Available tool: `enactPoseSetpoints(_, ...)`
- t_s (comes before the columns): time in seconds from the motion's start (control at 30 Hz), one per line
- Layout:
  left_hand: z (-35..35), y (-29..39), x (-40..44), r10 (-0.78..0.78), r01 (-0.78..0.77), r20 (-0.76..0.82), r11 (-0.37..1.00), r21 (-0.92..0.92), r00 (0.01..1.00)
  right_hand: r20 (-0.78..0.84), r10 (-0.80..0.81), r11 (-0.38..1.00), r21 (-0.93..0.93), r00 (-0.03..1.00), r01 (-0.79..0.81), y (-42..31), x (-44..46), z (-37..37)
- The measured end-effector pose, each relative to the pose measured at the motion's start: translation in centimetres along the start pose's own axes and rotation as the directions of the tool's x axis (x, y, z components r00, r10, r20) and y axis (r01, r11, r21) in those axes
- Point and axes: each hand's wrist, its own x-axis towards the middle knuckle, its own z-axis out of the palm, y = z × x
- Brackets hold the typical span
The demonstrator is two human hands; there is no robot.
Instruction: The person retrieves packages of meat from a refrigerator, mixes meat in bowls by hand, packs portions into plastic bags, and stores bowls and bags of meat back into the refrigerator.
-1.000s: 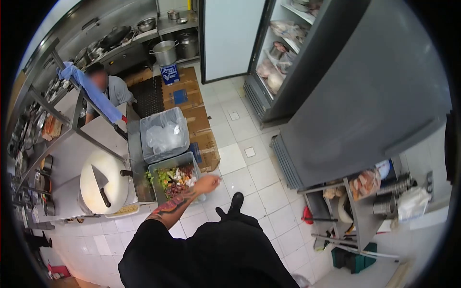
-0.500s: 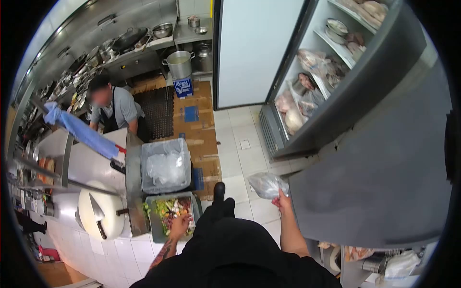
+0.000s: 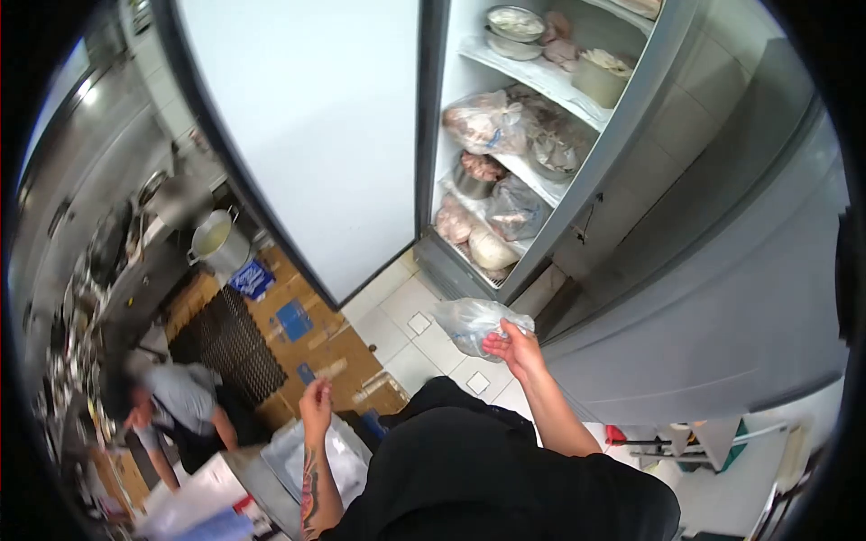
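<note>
My right hand grips a translucent plastic bag at its gathered end, in front of the open fridge. What is inside the bag is hard to make out. My left hand is raised over the plastic bin, its fingers drawn together; whether something small is between them cannot be told. Inside the fridge, shelves hold bagged food, metal bowls and a metal pot of meat. More bags rest at the bottom.
The white fridge door stands wide open. At lower left a person bends beside the steel counter. Cardboard and a black mat cover the floor. A large pot stands beyond. A grey appliance is at right.
The view has turned toward the fridge, which appears nearer. My right hand has come into view with the bag. My left hand has moved away from the bin of chopped vegetables, now out of view.
</note>
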Motion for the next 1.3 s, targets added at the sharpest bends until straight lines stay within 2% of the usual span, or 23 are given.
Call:
enactPoseSetpoints(0.07,-1.4,1.5,5.8,0.048,-0.064,-0.123,0.99,-0.128,0.991,-0.054,-0.102,0.995,0.0,0.993,0.102,-2.0,-0.6,2.0)
enactPoseSetpoints(0.13,-2.4,4.7,10.9,0.08,-0.101,-0.203,0.99,-0.095,0.976,-0.085,-0.155,0.988,-0.006,0.984,0.155,-4.2,0.0,4.2)
enactPoseSetpoints(0.17,-2.6,5.7,13.6,0.114,-0.151,-0.227,0.977,-0.153,0.967,-0.092,-0.192,0.981,0.004,0.977,0.193,-5.5,1.0,5.2)
enactPoseSetpoints(0.2,-2.6,7.0,16.1,0.12,-0.153,-0.206,0.976,-0.152,0.971,-0.102,-0.223,0.974,0.01,0.969,0.225,-6.7,1.9,6.1)
enactPoseSetpoints(0.27,-2.8,11.0,20.3,0.191,-0.223,-0.378,0.974,-0.042,0.906,-0.113,-0.254,0.965,0.034,0.961,0.26,-9.0,3.7,8.0)
enactPoseSetpoints(0.3,-3.0,12.8,22.1,0.202,-0.234,-0.363,0.971,-0.047,0.91,-0.104,-0.301,0.949,0.063,0.948,0.308,-10.2,4.2,9.1)
enactPoseSetpoints(0.37,-3.5,15.3,25.7,0.413,-0.388,-0.394,0.91,0.145,0.821,-0.078,-0.397,0.913,0.073,0.915,0.402,-12.5,5.8,11.0)
enactPoseSetpoints(0.4,-3.7,15.4,27.2,0.423,-0.399,-0.366,0.906,0.144,0.829,-0.079,-0.423,0.901,0.067,0.903,0.428,-13.3,6.7,11.6)
enactPoseSetpoints(0.47,-3.6,15.5,30.0,0.383,-0.382,-0.391,0.92,0.083,0.837,-0.118,-0.46,0.879,0.078,0.88,0.47,-14.8,7.7,14.0)
enactPoseSetpoints(0.53,-3.9,14.8,32.4,0.209,-0.274,-0.391,0.954,-0.119,0.896,-0.161,-0.481,0.866,0.068,0.862,0.496,-15.2,8.5,15.7)
enactPoseSetpoints(0.6,-4.3,14.0,34.4,0.199,-0.323,-0.371,0.894,-0.31,0.907,-0.202,-0.499,0.852,0.063,0.843,0.52,-14.8,9.4,16.9)
enactPoseSetpoints(0.63,-4.4,14.7,34.7,0.269,-0.407,-0.389,0.85,-0.334,0.881,-0.219,-0.511,0.84,0.078,0.831,0.537,-14.2,9.8,17.1)
enactPoseSetpoints(0.8,-7.2,10.0,38.9,0.3,-0.383,-0.262,0.845,-0.373,0.917,-0.401,-0.458,0.837,0.107,0.793,0.537,-9.3,9.8,19.4)
enactPoseSetpoints(0.87,-8.2,9.6,40.5,0.28,-0.344,-0.204,0.818,-0.46,0.938,-0.454,-0.41,0.843,0.143,0.791,0.518,-6.3,9.9,19.3)
enactPoseSetpoints(1.03,-10.3,8.8,45.7,0.307,-0.339,-0.149,0.799,-0.497,0.94,-0.576,-0.266,0.844,0.247,0.773,0.475,0.9,9.6,20.0)
enactPoseSetpoints(1.17,-11.3,7.8,49.7,0.294,-0.314,-0.119,0.818,-0.482,0.948,-0.615,-0.229,0.804,0.317,0.755,0.503,4.0,8.0,21.5)
enactPoseSetpoints(1.3,-11.6,7.6,52.1,0.317,-0.325,-0.103,0.804,-0.498,0.943,-0.633,-0.276,0.797,0.271,0.724,0.54,4.1,7.7,23.1)
